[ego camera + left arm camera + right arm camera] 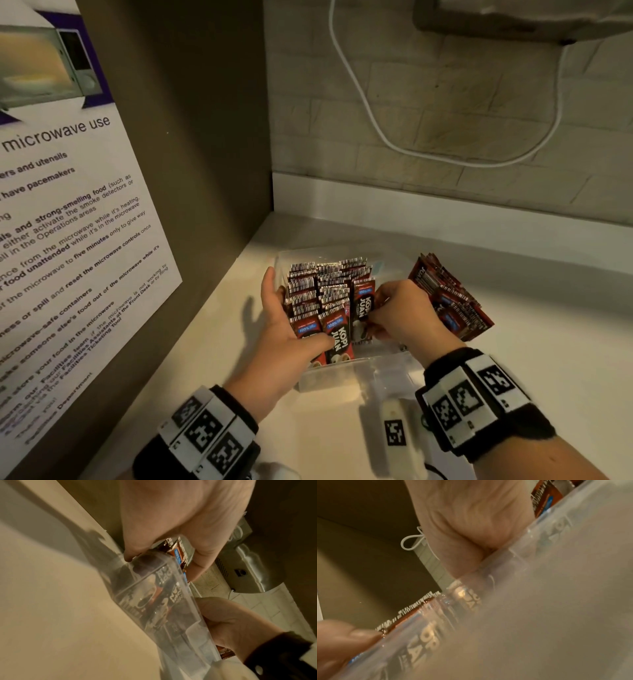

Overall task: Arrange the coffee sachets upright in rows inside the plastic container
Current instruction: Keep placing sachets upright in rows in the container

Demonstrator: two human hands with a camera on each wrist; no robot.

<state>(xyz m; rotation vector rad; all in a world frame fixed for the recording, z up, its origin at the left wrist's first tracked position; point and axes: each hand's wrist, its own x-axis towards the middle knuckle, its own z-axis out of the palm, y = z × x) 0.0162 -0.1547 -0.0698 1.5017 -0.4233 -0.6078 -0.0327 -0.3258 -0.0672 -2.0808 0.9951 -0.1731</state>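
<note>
A clear plastic container (342, 377) stands on the white counter with red and black coffee sachets (318, 291) upright in rows inside. My left hand (291, 318) clasps the left rows, fingers along their left side and thumb across the front sachet. In the left wrist view the left hand (163, 555) spans the sachets above the container wall (154, 588). My right hand (380, 315) has curled fingers and pinches a few upright sachets (363, 308) in the right row. The right wrist view is blurred, mostly the container wall (539, 588).
A loose pile of sachets (452, 301) lies on the counter just right of the container. A dark side panel with a microwave notice (68, 240) closes the left. A white cable (376, 130) hangs on the tiled back wall. A small white tagged device (397, 431) lies near the front.
</note>
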